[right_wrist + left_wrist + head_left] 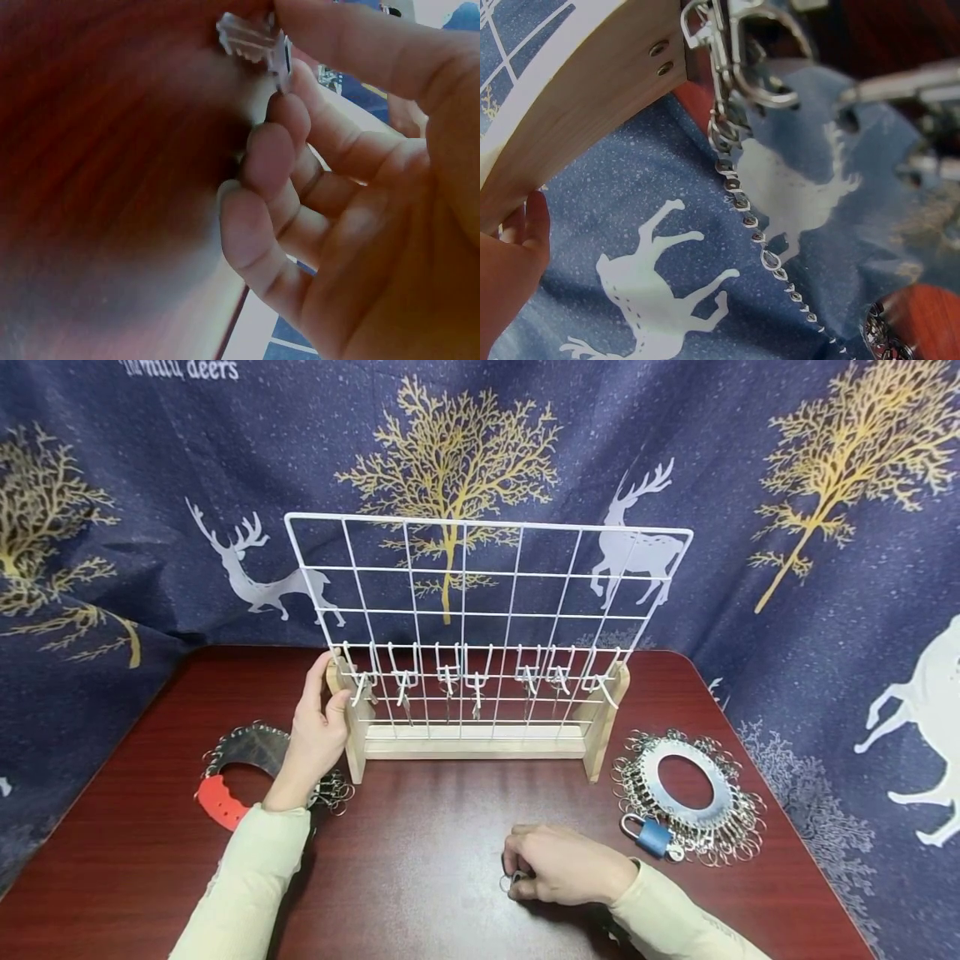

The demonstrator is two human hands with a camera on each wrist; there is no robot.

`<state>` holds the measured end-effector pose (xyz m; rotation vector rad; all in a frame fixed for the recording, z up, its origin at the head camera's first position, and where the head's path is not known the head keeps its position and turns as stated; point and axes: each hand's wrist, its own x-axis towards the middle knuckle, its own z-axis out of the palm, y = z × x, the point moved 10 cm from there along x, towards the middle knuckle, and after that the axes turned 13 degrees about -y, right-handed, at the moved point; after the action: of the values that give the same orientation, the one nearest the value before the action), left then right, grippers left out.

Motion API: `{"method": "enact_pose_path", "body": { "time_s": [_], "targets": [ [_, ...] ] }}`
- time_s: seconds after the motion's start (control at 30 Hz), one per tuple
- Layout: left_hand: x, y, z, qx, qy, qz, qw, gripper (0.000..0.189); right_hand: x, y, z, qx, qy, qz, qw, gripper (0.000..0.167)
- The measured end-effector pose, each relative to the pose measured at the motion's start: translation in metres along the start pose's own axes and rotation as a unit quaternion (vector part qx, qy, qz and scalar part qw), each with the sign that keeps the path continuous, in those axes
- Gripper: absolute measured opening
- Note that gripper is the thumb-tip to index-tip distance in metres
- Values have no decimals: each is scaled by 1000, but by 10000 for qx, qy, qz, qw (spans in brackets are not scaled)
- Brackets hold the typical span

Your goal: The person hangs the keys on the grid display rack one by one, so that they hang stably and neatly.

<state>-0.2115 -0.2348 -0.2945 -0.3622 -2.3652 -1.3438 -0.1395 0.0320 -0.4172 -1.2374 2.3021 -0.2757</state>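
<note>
My left hand (318, 727) holds the left wooden side post (352, 752) of a white wire grid rack (491, 527), thumb in front and fingers behind. In the left wrist view, fingertips (536, 221) show at the edge of the wood. Low over the table, in front of the rack, my right hand (562, 862) pinches a small silver key (247, 37) between thumb and index finger; a thin ring (505, 883) shows beside the fingertips. White hooks (476, 681) line the grid's lower part, with keys hanging from several of them.
On the right lie a metal ring plate (720, 806) fringed with key rings and a blue padlock (654, 837). Left of the rack is another ring plate (251, 747) with a red section (220, 802), partly behind my left forearm. A patterned cloth (487, 443) hangs behind the table (420, 877).
</note>
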Motion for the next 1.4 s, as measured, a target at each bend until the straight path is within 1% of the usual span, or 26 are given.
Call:
{"method": "enact_pose_path", "body": {
  "time_s": [0.13, 0.27, 0.37, 0.57, 0.67, 0.77, 0.87, 1.07, 1.17, 1.3, 1.4],
  "targets": [
    [0, 0, 0, 20, 12, 17, 10000, 49, 2, -3, 0, -164, 18, -11, 9999, 13],
    [0, 0, 0, -2, 3, 44, 10000, 49, 3, -7, -1, -467, 195, -60, 9987, 9],
    [0, 0, 0, 16, 2, 40, 10000, 49, 3, -9, -2, -620, 344, -113, 9974, 9],
    [0, 0, 0, -5, 3, 38, 10000, 49, 3, -9, -2, -439, 443, -130, 9980, 10],
    [0, 0, 0, -7, 16, 50, 10000, 49, 5, -9, -3, -333, 503, -81, 9981, 17],
    [0, 1, 0, 5, 27, 67, 10000, 48, 7, -10, -2, -349, 553, -21, 9979, 22],
    [0, 1, 0, 12, 37, 74, 10000, 48, 10, -13, -2, -433, 593, -8, 9973, 21],
    [-1, 2, -1, 43, 74, 125, 9999, 48, 14, -24, -5, -427, 799, -293, 9955, 24],
    [0, 3, -1, 16, 78, 176, 9998, 48, 15, -28, -6, -558, 861, -382, 9940, 21],
    [0, 1, -1, 48, 73, 83, 9999, 48, 16, -29, -4, -771, 846, -362, 9928, 13],
    [0, -1, 0, 63, 54, 26, 10000, 49, 16, -25, -3, -732, 816, -298, 9935, 11]
  ]
}}
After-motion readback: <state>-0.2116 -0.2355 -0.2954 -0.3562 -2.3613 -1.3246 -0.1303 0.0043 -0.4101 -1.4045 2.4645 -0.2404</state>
